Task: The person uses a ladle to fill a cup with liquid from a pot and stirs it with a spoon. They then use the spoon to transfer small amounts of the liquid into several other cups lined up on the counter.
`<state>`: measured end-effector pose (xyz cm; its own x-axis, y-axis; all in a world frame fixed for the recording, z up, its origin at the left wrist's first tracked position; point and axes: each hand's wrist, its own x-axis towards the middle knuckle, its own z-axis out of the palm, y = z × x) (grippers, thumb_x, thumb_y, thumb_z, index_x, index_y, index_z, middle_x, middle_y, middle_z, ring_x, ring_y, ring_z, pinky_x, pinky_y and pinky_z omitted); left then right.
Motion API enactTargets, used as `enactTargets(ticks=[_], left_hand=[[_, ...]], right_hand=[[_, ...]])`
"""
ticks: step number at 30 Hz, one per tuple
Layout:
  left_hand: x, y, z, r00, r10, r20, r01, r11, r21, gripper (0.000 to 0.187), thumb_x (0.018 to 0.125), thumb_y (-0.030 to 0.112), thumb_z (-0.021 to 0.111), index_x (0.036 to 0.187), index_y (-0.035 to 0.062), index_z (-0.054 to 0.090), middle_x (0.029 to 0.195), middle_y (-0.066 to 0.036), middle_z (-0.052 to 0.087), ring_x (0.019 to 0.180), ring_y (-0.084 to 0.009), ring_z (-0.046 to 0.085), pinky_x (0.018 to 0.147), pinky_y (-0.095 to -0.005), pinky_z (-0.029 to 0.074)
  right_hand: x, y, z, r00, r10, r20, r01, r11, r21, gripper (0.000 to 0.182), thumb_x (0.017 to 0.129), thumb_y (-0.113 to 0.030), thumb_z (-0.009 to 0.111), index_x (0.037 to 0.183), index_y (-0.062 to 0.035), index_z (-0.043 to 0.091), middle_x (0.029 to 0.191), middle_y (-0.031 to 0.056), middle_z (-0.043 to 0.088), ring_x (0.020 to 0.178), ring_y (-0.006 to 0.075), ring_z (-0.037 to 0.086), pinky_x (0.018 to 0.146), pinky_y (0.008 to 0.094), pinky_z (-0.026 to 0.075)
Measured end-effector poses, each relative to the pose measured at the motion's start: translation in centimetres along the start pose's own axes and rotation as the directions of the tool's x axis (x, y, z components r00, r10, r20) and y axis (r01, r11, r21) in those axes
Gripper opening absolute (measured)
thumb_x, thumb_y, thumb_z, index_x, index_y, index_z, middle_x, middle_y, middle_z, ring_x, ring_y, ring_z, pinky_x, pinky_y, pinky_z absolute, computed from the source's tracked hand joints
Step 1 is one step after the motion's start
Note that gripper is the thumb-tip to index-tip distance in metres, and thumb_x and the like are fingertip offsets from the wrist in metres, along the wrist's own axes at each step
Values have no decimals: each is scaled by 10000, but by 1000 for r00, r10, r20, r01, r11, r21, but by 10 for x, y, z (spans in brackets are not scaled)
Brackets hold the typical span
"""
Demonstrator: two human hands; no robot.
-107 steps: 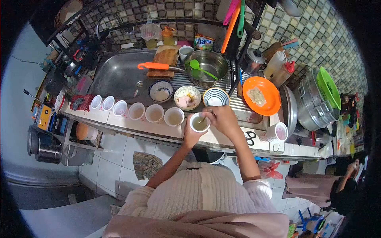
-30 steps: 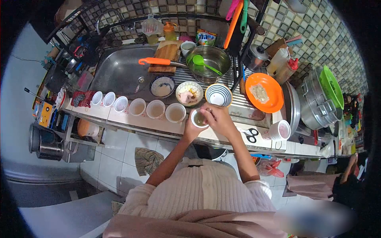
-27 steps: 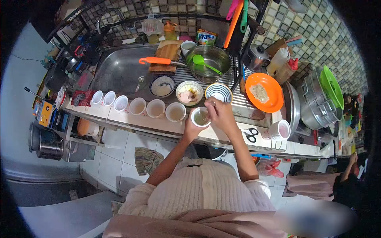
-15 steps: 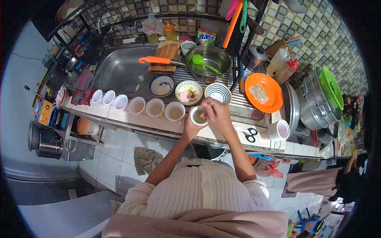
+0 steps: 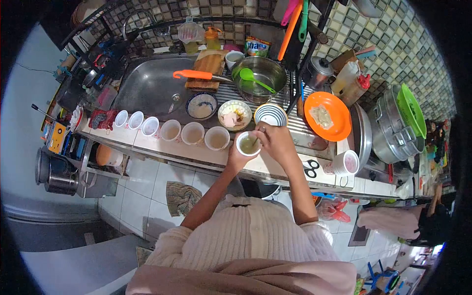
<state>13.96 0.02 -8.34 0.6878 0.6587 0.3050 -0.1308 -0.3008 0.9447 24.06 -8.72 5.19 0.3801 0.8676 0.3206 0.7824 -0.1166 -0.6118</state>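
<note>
My left hand (image 5: 237, 160) is wrapped round a white paper cup (image 5: 240, 150) that holds greenish liquid. Fingers of my right hand (image 5: 276, 141) pinch a thin spoon (image 5: 255, 141) dipping into that cup; much of its handle is hidden. Left of it stand cups of cloudy liquid, the nearest a filled cup (image 5: 217, 138). Beyond my hands are a blue-striped bowl (image 5: 271, 127) and a bowl of pinkish paste (image 5: 233, 116). Scissors (image 5: 310, 168) with black handles lie right of my right forearm, beside a stack of cups (image 5: 345, 163).
A metal pot (image 5: 268, 93) with a green ladle-like spoon (image 5: 250, 76) sits behind the bowls. The sink (image 5: 147, 91) is at left, an orange plate (image 5: 339, 129) with a bag at right. Large aluminium pots (image 5: 393, 132) stand farther right. The counter's edge runs close before me.
My right hand has shifted slightly down and right over the cup, and the spoon shows more clearly inside it. The left hand still holds the cup, now a little more to the right.
</note>
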Motion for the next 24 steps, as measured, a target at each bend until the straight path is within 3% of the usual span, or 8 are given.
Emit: enactTargets(ticks=[5,7,10,13,16,19,22,24], left_hand=[[-3,-5,0,999,-24,-37,26,999,40,667,560,96,782,1110,57,406,1039,-92,530,967,-189,525,820,-317,431],[-2,-4,-1,998,-51,-39,51,999,2,673,556,101,785,1110,58,405,1037,-94,529,966,-194,525,821,-319,430],[-3,-3,0,999,3,-38,-2,1000,26,684,553,109,787,1114,59,399,1036,-96,527,961,-202,527,821,-325,429],[-1,-3,0,999,10,-47,-7,997,74,683,552,114,790,1111,63,401,1034,-101,525,962,-204,525,819,-330,429],[0,3,0,1000,7,-28,-6,999,38,660,559,121,789,1098,65,413,1011,-101,536,947,-202,532,812,-331,432],[0,5,2,999,-16,-34,19,997,74,695,564,64,776,1144,45,393,1051,-89,502,988,-183,491,850,-316,405],[2,5,0,997,15,-77,-10,997,75,643,569,132,786,1093,69,419,997,-97,552,933,-196,547,796,-329,443],[1,4,1,996,57,-69,-51,996,78,648,568,139,787,1098,73,418,1009,-100,551,946,-198,547,793,-329,446]], right_hand=[[1,5,14,984,-164,-74,161,986,-52,160,791,-194,575,786,-36,598,584,143,560,563,326,560,540,380,437],[1,6,13,973,-223,66,220,974,50,185,795,-219,569,781,-37,601,602,155,561,566,346,547,534,387,431],[4,-3,3,996,-69,58,76,990,-119,199,799,-236,564,777,-43,609,610,154,567,568,342,549,530,386,431],[5,3,13,980,-196,-34,194,980,-54,188,800,-227,564,766,-48,613,600,143,567,562,332,556,521,384,433],[5,13,7,991,-114,72,111,993,33,179,800,-214,566,769,-44,613,618,141,576,583,318,569,531,371,440],[7,20,14,998,-61,-11,60,998,-24,166,799,-201,568,772,-44,616,617,131,581,572,307,572,534,352,445],[5,18,15,970,-239,-48,241,970,34,168,798,-202,570,774,-43,616,621,133,583,565,309,570,537,350,448],[4,13,11,984,-176,-13,177,984,35,173,800,-208,568,777,-42,616,614,137,579,562,320,567,536,364,447]])
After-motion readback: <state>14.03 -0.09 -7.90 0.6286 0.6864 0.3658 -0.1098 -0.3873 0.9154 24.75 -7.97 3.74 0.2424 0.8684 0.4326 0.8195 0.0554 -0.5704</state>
